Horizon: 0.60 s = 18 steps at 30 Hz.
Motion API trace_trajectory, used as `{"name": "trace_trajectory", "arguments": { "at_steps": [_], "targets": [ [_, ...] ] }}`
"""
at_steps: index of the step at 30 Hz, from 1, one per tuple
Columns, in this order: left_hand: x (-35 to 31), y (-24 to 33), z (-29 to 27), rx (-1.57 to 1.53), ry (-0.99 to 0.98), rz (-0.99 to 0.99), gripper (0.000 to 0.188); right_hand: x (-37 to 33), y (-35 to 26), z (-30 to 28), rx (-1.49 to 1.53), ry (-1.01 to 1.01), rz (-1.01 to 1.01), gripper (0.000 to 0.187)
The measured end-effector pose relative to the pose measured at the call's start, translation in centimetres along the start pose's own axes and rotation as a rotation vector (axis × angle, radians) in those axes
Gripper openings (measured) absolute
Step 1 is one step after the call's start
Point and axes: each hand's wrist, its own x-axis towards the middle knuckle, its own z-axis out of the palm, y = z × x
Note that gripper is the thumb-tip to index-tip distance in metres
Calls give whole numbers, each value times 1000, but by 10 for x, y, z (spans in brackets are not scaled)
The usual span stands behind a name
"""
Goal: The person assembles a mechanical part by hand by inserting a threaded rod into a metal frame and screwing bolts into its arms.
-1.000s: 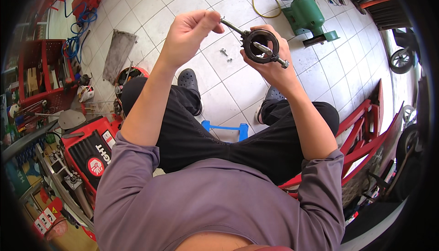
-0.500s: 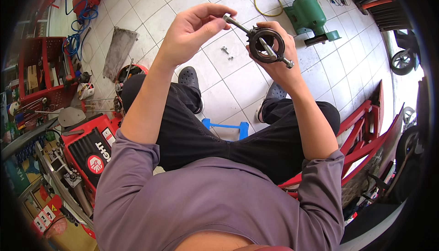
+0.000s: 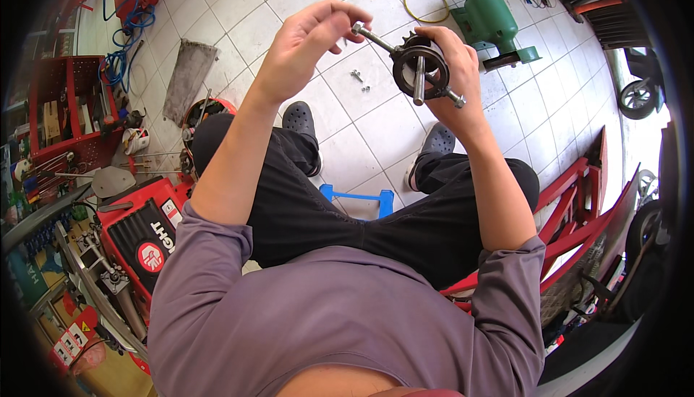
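Observation:
My right hand is closed on a dark metal ring clamp with teeth along its far edge. A long bolt runs out of the clamp toward the left, its head at the left end. The threaded end and nut stick out at the lower right. Inside the ring a silvery metal rod points toward me. My left hand is at the bolt head with its fingers curved and the thumb drawn back from it. Whether the left index fingertip touches the head I cannot tell.
Small bolts lie on the white tiled floor between my shoes. A green bench grinder stands beyond my right hand. A blue stool shows between my legs. At left are a red-and-black case and a grey plate.
My left thumb has moved back off the bolt head, and the fingers have loosened. The rod in the ring has swung to point more toward me. My right hand still holds the clamp.

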Motion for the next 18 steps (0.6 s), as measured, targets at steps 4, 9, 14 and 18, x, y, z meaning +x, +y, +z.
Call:
{"name": "trace_trajectory", "arguments": {
  "at_steps": [4, 9, 14, 18],
  "targets": [
    [-1, 1, 1, 35, -74, 1, 31, 0, 1, 0, -11, 7, -9, 58],
    [1, 8, 1, -157, -20, 22, 31, 1, 4, -3, -14, 21, -34, 58],
    [0, -1, 0, 198, -56, -41, 47, 0, 3, -3, 34, 3, -15, 58],
    [-2, 2, 9, 22, 10, 72, 52, 1, 7, -4, 66, 3, 14, 58]
  ]
}}
